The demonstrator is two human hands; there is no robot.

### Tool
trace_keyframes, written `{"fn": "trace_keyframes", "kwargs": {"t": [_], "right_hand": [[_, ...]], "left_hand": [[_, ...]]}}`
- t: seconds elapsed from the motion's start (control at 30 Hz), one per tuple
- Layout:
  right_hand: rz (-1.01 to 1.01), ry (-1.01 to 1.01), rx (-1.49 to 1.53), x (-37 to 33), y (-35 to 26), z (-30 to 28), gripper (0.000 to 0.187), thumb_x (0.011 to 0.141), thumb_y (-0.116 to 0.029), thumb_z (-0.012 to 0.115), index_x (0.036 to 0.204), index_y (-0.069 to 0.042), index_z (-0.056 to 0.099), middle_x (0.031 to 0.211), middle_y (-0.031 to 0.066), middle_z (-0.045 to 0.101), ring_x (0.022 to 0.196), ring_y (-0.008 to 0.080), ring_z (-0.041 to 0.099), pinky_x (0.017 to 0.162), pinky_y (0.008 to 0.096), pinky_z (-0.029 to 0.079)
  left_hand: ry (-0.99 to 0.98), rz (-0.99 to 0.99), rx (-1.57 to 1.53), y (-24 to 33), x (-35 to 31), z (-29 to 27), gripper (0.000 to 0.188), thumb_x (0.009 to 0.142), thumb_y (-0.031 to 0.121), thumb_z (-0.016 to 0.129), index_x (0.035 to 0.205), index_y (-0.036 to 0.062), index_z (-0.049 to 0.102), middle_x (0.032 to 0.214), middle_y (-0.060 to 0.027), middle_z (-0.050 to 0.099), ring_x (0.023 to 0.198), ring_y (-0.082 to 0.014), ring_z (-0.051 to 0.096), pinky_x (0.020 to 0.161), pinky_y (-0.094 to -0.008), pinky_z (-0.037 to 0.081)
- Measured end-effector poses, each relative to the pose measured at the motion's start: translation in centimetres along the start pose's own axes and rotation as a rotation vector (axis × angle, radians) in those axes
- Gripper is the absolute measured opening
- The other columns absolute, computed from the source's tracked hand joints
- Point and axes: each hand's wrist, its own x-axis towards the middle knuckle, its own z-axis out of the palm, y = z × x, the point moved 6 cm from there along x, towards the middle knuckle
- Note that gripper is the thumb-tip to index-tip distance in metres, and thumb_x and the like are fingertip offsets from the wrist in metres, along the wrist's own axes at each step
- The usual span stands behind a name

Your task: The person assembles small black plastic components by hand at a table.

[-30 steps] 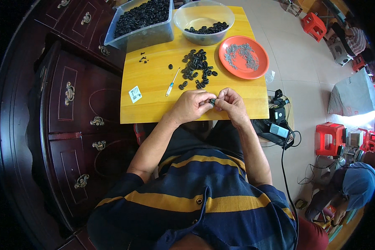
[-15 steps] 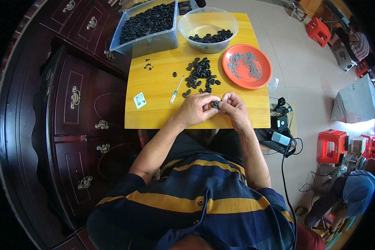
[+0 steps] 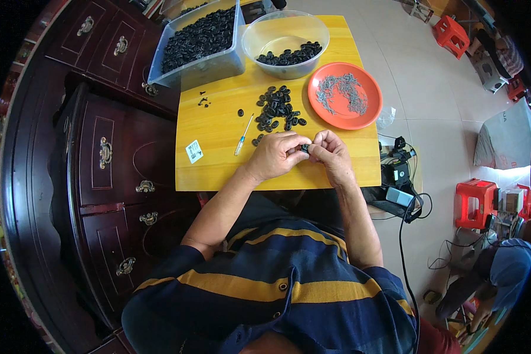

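Note:
My left hand (image 3: 275,154) and my right hand (image 3: 330,152) meet over the near edge of a yellow wooden table (image 3: 218,127). Together they pinch one small black part (image 3: 304,148) between their fingertips. Just beyond the hands lies a loose pile of black parts (image 3: 275,110). A small screwdriver with a clear handle (image 3: 243,135) rests to the left of my left hand.
An orange plate of small grey screws (image 3: 344,94) sits at the right. A clear bowl (image 3: 285,36) and a clear bin (image 3: 199,41) hold black parts at the far edge. A dark wooden cabinet (image 3: 109,153) stands left. Red stools (image 3: 475,200) and cables lie right.
The view has shifted slightly. Both hands stay together on the small black part near the table's front edge.

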Motion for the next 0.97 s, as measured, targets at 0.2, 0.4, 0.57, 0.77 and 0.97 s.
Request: {"fn": "trace_keyframes", "kwargs": {"t": [0.2,0.4,0.57,0.77,0.97], "right_hand": [[-0.019,0.043,0.016,0.0,-0.6,-0.4,0.014,0.087,-0.001,0.064,0.087,-0.008,0.052,0.075,-0.0031,0.056,0.065,0.0043,0.051,0.061,0.0199,0.041],[-0.035,0.018,-0.036,0.6,-0.5,0.1,0.016,0.087,-0.001,0.064,0.084,-0.008,0.05,0.074,-0.0046,0.053,0.066,0.004,0.049,0.061,0.0198,0.041],[-0.043,0.114,-0.161,-0.3,-1.0,-1.2,0.018,0.086,0.001,0.063,0.083,-0.009,0.049,0.073,-0.0055,0.049,0.067,0.0037,0.049,0.061,0.0193,0.04],[-0.045,0.024,-0.04,0.0,0.1,0.0,0.018,0.087,0.003,0.063,0.088,-0.009,0.05,0.077,-0.004,0.052,0.068,0.0046,0.049,0.063,0.0195,0.041],[-0.018,-0.017,-0.108,1.0,1.4,-0.2,0.017,0.087,0.001,0.063,0.093,-0.008,0.05,0.083,0.0001,0.057,0.072,0.0078,0.057,0.065,0.0223,0.047]], "left_hand": [[-0.037,0.04,0.031,0.3,1.2,0.2,0.025,0.073,0.005,0.078,0.096,0.0042,0.067,0.075,-0.0083,0.063,0.065,-0.0217,0.063,0.059,-0.0314,0.049],[-0.048,0.048,0.049,0.1,1.5,-0.4,0.023,0.074,0.007,0.077,0.096,0.0058,0.068,0.075,-0.0088,0.064,0.066,-0.0236,0.064,0.059,-0.0329,0.049],[-0.038,0.064,-0.03,-0.2,1.3,0.7,0.02,0.079,0.011,0.074,0.097,0.0063,0.069,0.083,-0.0101,0.067,0.077,-0.0279,0.067,0.067,-0.0354,0.053],[-0.026,0.049,0.008,-0.1,0.3,-0.4,0.019,0.077,0.012,0.075,0.093,0.0059,0.068,0.079,-0.01,0.066,0.073,-0.0267,0.067,0.064,-0.0359,0.051],[-0.099,-0.103,0.0,-0.9,-0.5,-0.9,0.026,0.076,0.017,0.078,0.098,0.006,0.068,0.073,-0.0092,0.064,0.067,-0.0217,0.065,0.061,-0.0356,0.05]]}}
